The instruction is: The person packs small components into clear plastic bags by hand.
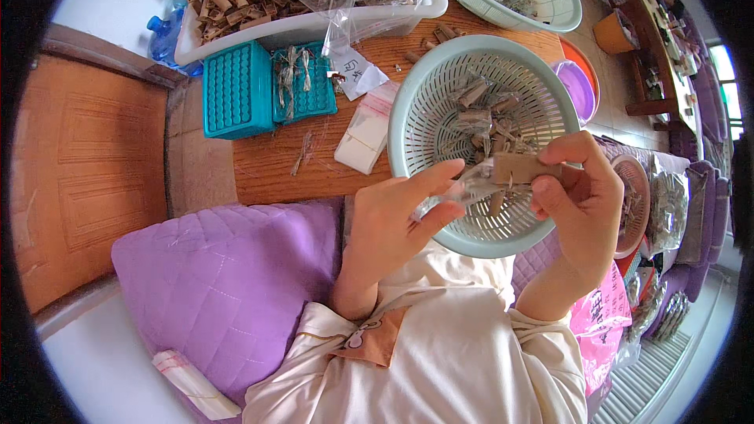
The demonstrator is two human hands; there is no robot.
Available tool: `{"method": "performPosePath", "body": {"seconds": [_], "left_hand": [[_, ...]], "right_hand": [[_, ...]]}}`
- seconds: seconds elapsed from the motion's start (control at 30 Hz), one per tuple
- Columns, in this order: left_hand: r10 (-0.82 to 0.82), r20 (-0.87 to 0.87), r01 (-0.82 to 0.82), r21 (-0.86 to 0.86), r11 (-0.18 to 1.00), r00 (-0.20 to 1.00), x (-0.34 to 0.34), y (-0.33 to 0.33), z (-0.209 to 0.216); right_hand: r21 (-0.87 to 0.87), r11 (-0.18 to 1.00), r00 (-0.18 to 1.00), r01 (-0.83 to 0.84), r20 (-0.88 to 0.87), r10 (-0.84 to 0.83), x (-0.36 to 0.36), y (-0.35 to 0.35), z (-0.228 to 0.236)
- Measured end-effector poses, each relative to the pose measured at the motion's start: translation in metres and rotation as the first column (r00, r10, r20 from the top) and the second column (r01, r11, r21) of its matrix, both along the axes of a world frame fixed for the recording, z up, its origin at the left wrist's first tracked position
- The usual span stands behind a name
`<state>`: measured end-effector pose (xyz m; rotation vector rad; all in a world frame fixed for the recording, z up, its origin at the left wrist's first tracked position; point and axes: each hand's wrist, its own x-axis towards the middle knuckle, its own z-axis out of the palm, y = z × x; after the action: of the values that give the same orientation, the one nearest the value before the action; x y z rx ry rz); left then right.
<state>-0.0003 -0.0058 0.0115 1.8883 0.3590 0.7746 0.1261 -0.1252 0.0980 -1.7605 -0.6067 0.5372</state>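
My right hand [580, 196] pinches a flat brown cardboard-like piece [514, 168] between thumb and fingers. A small clear plastic bag [473, 186] stretches from that piece to my left hand [397, 220], whose thumb and forefinger are around its other end. Whether the brown piece lies inside the bag or just against it, I cannot tell. Both hands are over the near part of a pale green plastic colander [407, 102]. Inside it are several brown pieces in clear bags [475, 120].
On the wooden table [267, 169] lie a stack of clear bags [363, 137], a paper note [357, 72] and two teal racks [238, 90], one carrying thin wire-like bundles [294, 71]. Behind stand a white bin [393, 18] of brown pieces and another green basket [561, 12]. Purple quilted cushion [228, 275] at left.
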Motion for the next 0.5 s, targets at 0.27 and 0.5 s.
{"method": "performPosePath", "body": {"seconds": [0.27, 0.5], "left_hand": [[-0.2, -0.027, 0.178, -0.351, 0.919, 0.98, -0.003, 0.0, -0.005], [-0.168, -0.018, 0.155, -0.293, 0.943, 0.986, -0.002, 0.001, 0.007]], "right_hand": [[0.04, 0.994, 0.99, -0.098, -0.1, 0.102, -0.004, 0.005, -0.003], [-0.074, 0.989, 0.979, -0.131, 0.147, 0.141, -0.005, 0.005, -0.003]]}}
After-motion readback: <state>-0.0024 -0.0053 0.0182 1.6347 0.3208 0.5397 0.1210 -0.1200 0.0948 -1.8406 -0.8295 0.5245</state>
